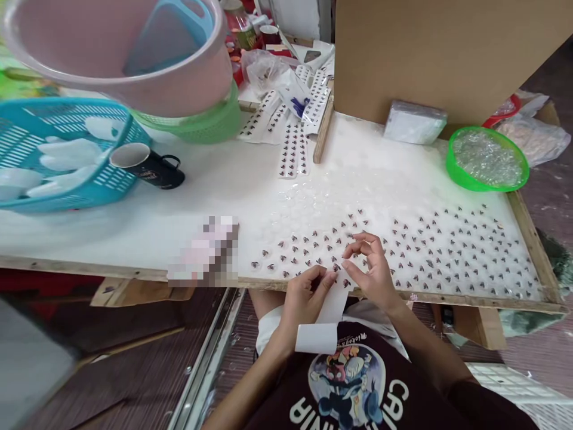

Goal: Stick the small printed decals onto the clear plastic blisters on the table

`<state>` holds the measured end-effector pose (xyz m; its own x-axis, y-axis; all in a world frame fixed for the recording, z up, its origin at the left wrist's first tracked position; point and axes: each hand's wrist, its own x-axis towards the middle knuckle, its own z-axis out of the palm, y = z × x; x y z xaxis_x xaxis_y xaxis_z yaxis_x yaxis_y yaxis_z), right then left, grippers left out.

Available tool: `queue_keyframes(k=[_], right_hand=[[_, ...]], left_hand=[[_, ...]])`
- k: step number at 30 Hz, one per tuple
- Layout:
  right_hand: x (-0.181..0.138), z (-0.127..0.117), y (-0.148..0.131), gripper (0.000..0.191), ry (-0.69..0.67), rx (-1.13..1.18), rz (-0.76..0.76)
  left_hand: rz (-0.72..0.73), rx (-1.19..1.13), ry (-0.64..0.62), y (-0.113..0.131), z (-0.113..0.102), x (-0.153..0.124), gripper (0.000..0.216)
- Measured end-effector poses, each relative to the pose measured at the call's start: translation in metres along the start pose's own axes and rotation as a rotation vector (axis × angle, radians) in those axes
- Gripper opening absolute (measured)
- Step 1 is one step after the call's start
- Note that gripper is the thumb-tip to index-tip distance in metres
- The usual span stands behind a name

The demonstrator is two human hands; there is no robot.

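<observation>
My left hand (308, 294) is closed at the table's front edge, thumb and fingers pinching a white label strip (333, 307). Small dark motifs show on the strip's upper end, and its lower end curls over below my wrist. Just right of it, my right hand (371, 272) hovers with thumb and index tips close together in a pinch; whatever lies between them is too small to make out. Around both hands, many small clear pieces with dark motifs (421, 242) lie in rows across the white tabletop (215, 173).
A wooden rim (532, 251) edges the table. Left are a blue basket (102, 179), a dark mug (156, 170), a pink basin (192, 83) and a blurred-out object (203, 251). Behind lie motif sheets (293, 149); right, a green bowl (461, 173) of clear pieces and a cardboard panel (439, 54).
</observation>
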<state>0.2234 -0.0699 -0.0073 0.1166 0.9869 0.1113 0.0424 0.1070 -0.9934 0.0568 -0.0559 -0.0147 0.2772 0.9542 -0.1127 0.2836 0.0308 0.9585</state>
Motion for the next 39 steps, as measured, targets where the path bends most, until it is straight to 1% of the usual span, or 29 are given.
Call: queue_keyframes(k=[3, 9, 11, 13, 15, 17, 18, 20, 22, 24, 27, 33, 39], right_hand=[[0.001, -0.003, 0.000, 0.046, -0.043, 0.010, 0.037], [-0.004, 0.002, -0.002, 0.035, -0.062, 0.065, 0.031], [-0.001, -0.004, -0.004, 0.032, -0.030, 0.106, 0.020], [0.010, -0.022, -0.003, 0.036, 0.075, 0.117, 0.016], [0.031, -0.050, 0.005, 0.045, 0.224, 0.065, 0.024], [0.058, -0.082, 0.022, 0.054, 0.314, -0.026, 0.049], [0.071, -0.097, 0.033, 0.055, 0.330, -0.070, 0.075], [0.094, -0.119, 0.057, 0.059, 0.308, -0.153, 0.158], [0.108, -0.130, 0.077, 0.061, 0.269, -0.219, 0.208], [0.114, -0.133, 0.091, 0.060, 0.238, -0.294, 0.218], [0.117, -0.131, 0.100, 0.056, 0.208, -0.393, 0.212], [0.121, -0.126, 0.102, 0.051, 0.192, -0.505, 0.206], [0.120, -0.112, 0.104, 0.048, 0.164, -0.668, 0.172]], left_hand=[[-0.001, 0.008, 0.021, 0.003, 0.002, -0.002, 0.038], [0.001, 0.013, 0.007, 0.005, 0.003, -0.002, 0.039], [0.006, 0.018, 0.002, 0.002, 0.003, -0.001, 0.039], [0.010, 0.035, -0.007, -0.003, 0.003, 0.000, 0.039], [0.012, 0.053, -0.021, -0.009, 0.002, 0.000, 0.041], [0.012, 0.059, -0.031, -0.015, 0.000, 0.001, 0.042], [0.013, 0.060, -0.033, -0.017, 0.000, 0.001, 0.042], [0.017, 0.062, -0.028, -0.021, -0.002, 0.000, 0.042], [0.022, 0.066, -0.020, -0.023, -0.003, -0.001, 0.042], [0.023, 0.061, -0.008, -0.023, -0.004, -0.002, 0.042], [0.019, 0.040, 0.009, -0.023, -0.006, -0.003, 0.044], [0.004, 0.023, 0.010, -0.024, -0.008, -0.002, 0.045], [-0.004, -0.006, 0.010, -0.023, -0.006, -0.001, 0.045]])
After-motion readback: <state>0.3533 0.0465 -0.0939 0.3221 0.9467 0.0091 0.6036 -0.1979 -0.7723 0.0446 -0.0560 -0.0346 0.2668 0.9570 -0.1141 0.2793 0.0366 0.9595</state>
